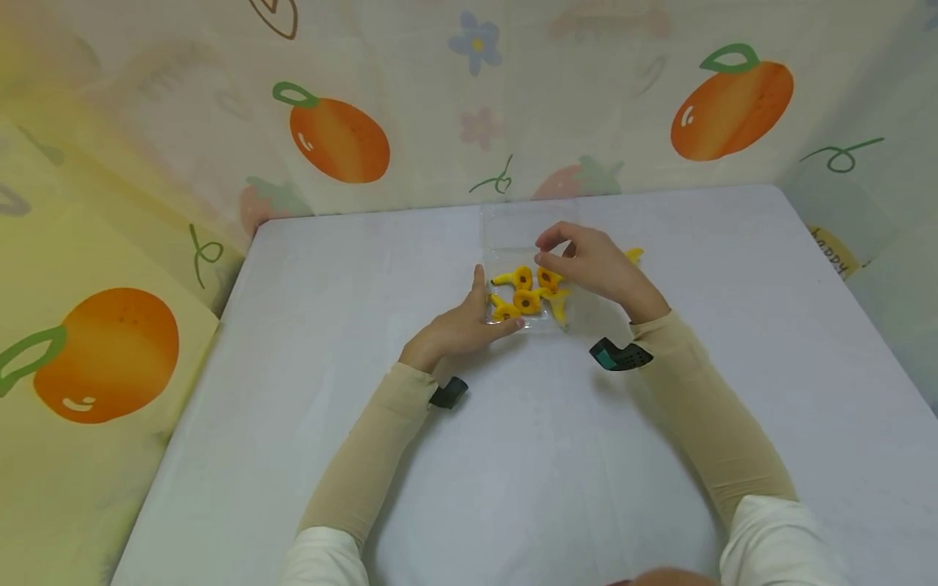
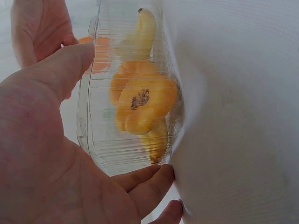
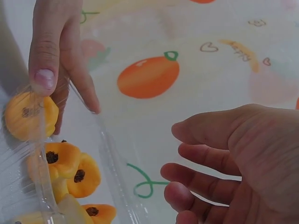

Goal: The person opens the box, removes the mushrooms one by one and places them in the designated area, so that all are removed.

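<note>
A clear plastic hinged box (image 2: 84, 116) stands on the table, its see-through lid (image 1: 522, 226) folded back toward the wall. Several yellow trumpet-shaped pieces (image 1: 526, 302) lie in it, with flared orange ends and dark brown centres. My left hand (image 1: 462, 327) holds the box at its near left corner, the thumb along the near rim and the fingers against the left side. Above the box's far right part, my right hand (image 1: 592, 262) hovers with loosely bent fingers and holds nothing. Another yellow piece (image 1: 634, 255) shows beyond the right hand, mostly hidden by it.
A white cloth covers the table (image 1: 352, 277). Printed curtains with oranges hang along the back (image 1: 410, 98) and the left side (image 1: 44, 488). Dark straps (image 1: 621, 356) sit on both wrists.
</note>
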Action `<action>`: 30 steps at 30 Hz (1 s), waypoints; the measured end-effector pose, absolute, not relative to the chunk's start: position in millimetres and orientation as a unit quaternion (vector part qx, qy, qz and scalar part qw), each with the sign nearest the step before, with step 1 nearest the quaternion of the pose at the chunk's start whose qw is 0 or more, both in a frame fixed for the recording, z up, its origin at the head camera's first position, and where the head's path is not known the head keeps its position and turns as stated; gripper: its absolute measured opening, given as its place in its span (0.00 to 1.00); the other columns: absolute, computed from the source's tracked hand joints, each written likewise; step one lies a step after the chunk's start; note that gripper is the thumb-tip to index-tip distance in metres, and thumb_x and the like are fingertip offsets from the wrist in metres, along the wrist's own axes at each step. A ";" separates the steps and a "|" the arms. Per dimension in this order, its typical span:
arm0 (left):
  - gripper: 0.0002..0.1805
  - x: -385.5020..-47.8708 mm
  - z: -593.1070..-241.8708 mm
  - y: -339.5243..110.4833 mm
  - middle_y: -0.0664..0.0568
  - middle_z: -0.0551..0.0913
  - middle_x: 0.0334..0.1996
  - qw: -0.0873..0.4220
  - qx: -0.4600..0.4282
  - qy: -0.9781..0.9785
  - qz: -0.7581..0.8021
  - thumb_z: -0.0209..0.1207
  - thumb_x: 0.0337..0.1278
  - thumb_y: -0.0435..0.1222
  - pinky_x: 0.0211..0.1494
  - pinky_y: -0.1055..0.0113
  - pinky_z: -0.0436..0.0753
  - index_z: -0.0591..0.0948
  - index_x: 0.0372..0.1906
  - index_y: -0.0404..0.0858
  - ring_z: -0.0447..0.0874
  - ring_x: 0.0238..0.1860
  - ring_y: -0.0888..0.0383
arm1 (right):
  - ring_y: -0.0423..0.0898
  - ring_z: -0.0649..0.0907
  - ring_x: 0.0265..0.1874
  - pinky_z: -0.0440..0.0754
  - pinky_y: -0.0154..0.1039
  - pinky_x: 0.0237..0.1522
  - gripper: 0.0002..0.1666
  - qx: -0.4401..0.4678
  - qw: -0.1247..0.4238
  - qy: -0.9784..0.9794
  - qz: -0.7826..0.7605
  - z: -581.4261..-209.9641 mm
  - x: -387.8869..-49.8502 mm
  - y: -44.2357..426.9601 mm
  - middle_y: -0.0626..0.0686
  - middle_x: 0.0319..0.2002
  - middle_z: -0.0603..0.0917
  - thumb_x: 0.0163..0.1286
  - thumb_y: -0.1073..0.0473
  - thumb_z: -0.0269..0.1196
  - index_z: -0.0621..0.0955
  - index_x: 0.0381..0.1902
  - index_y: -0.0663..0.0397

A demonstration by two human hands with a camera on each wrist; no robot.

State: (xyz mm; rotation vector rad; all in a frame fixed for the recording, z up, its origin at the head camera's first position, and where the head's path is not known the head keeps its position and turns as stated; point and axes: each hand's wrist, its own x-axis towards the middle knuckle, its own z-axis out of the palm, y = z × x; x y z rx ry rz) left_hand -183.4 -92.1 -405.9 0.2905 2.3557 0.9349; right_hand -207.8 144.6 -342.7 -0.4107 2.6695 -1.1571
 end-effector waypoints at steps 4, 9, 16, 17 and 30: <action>0.68 -183.2 -406.4 -92.4 0.49 0.31 0.83 0.289 0.115 0.884 0.349 0.58 0.60 0.67 0.85 0.49 0.51 0.17 0.77 0.50 0.39 0.84 0.52 | 0.53 0.77 0.43 0.76 0.41 0.40 0.19 -0.136 0.106 0.907 -0.384 -347.9 -208.0 143.3 0.56 0.58 0.82 0.75 0.50 0.60 0.78 0.58 0.52; 0.68 -183.0 -406.1 -92.3 0.49 0.31 0.83 0.292 0.119 0.882 0.351 0.58 0.60 0.68 0.85 0.49 0.51 0.17 0.76 0.49 0.39 0.84 0.52 | 0.53 0.78 0.43 0.78 0.40 0.41 0.20 -0.130 0.123 0.910 -0.373 -353.4 -206.3 142.8 0.55 0.59 0.81 0.75 0.50 0.60 0.78 0.59 0.52; 0.68 -181.6 -403.9 -93.2 0.50 0.33 0.83 0.288 0.116 0.888 0.339 0.57 0.59 0.69 0.84 0.49 0.53 0.17 0.77 0.50 0.42 0.84 0.52 | 0.52 0.79 0.42 0.78 0.39 0.39 0.22 -0.135 0.129 0.910 -0.370 -355.4 -205.5 143.0 0.56 0.59 0.81 0.75 0.50 0.60 0.78 0.61 0.54; 0.67 -181.6 -403.9 -93.0 0.50 0.33 0.83 0.289 0.116 0.888 0.339 0.57 0.60 0.68 0.84 0.49 0.53 0.17 0.77 0.50 0.42 0.84 0.51 | 0.52 0.79 0.42 0.78 0.39 0.39 0.22 -0.134 0.130 0.909 -0.371 -355.8 -205.5 142.9 0.56 0.59 0.81 0.75 0.50 0.60 0.78 0.60 0.53; 0.67 -179.8 -401.4 -93.4 0.50 0.32 0.83 0.287 0.116 0.889 0.339 0.56 0.59 0.69 0.83 0.47 0.56 0.18 0.77 0.50 0.44 0.83 0.50 | 0.52 0.80 0.45 0.81 0.40 0.42 0.24 -0.132 0.157 0.908 -0.366 -363.1 -208.9 141.4 0.55 0.63 0.79 0.75 0.49 0.60 0.76 0.63 0.53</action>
